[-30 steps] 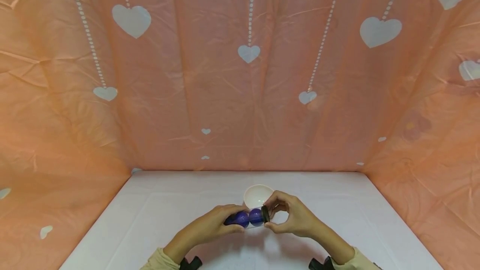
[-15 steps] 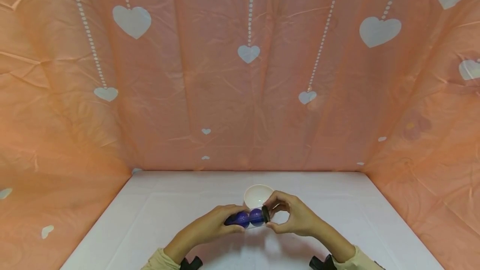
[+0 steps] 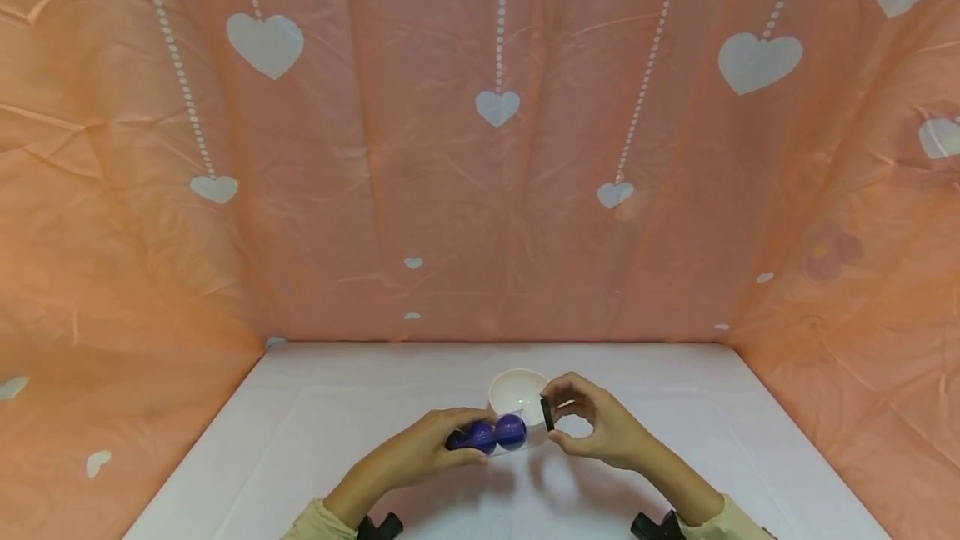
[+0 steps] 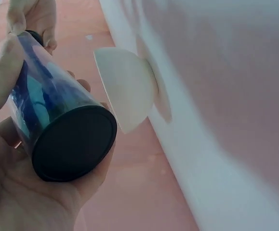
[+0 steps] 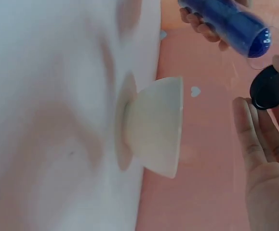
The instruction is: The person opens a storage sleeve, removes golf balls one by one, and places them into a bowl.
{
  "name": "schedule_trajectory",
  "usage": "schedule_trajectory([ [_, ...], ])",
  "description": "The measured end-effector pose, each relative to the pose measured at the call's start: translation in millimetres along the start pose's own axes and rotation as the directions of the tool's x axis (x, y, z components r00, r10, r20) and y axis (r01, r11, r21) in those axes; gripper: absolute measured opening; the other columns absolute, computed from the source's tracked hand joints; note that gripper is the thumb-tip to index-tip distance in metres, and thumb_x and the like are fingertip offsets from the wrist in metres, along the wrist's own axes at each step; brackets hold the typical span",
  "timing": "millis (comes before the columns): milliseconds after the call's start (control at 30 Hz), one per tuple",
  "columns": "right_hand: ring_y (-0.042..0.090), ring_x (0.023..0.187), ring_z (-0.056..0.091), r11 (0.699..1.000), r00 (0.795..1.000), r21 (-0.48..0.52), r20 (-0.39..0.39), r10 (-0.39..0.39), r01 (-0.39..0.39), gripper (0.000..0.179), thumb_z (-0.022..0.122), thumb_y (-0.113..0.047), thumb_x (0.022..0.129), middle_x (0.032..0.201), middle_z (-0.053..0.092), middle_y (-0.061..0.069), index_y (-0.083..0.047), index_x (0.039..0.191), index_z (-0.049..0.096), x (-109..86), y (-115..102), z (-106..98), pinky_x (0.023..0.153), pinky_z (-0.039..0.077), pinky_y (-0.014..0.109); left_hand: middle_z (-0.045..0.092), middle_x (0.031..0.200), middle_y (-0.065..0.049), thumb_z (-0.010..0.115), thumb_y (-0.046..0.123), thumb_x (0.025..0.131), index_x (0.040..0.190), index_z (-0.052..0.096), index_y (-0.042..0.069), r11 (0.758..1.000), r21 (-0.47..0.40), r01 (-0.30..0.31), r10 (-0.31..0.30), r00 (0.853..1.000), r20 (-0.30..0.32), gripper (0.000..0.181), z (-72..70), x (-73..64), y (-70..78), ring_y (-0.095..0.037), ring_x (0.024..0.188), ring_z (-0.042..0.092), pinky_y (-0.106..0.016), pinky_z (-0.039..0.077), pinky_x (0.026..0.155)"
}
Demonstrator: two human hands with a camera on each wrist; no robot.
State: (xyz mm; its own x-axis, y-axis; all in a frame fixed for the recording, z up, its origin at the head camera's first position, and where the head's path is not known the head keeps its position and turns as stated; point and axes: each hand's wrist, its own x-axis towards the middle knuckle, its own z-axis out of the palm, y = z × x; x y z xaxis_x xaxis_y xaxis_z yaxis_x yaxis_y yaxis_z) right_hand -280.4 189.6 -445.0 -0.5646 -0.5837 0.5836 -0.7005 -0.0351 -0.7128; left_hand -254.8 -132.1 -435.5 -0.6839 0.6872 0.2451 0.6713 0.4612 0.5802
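My left hand (image 3: 438, 444) grips a clear tube (image 4: 52, 86) with blue-purple balls (image 3: 511, 432) inside, lying on its side above the table. A black end cap (image 4: 76, 144) closes the end nearest the left palm. My right hand (image 3: 603, 423) pinches a black lid (image 3: 547, 414) between thumb and fingers, a small gap away from the tube's uncovered end. In the right wrist view the lid (image 5: 270, 87) stands apart from the tube's clear rim, and the outermost blue ball (image 5: 259, 42) shows there. The left fingers hide part of the tube.
A white bowl (image 3: 516, 378) stands on the white table (image 3: 360, 382) just behind the tube. Orange sheeting (image 3: 450, 190) printed with pale hearts rises at the back and both sides.
The black lid has come off the tube's right end, carried a little to the right by my right hand. My left hand holds the tube nearly still.
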Motion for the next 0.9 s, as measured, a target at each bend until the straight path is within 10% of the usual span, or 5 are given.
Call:
schedule_trajectory([
  [900, 0.011, 0.116, 0.071, 0.967, 0.966, 0.048, 0.083, 0.244, -0.249, 0.044, 0.077, 0.008, 0.093, 0.125, 0.064, 0.034, 0.012, 0.132, 0.057, -43.7, 10, -26, 0.098, 0.06, 0.029, 0.07, 0.141, -0.008, 0.079, 0.031, 0.1, 0.143, 0.066, 0.013, 0.995, -0.042, 0.093, -0.094, 0.995, -0.022, 0.049, -7.6, -10.0, -11.1, -0.02, 0.129, 0.064, -0.038, 0.053, 0.109],
])
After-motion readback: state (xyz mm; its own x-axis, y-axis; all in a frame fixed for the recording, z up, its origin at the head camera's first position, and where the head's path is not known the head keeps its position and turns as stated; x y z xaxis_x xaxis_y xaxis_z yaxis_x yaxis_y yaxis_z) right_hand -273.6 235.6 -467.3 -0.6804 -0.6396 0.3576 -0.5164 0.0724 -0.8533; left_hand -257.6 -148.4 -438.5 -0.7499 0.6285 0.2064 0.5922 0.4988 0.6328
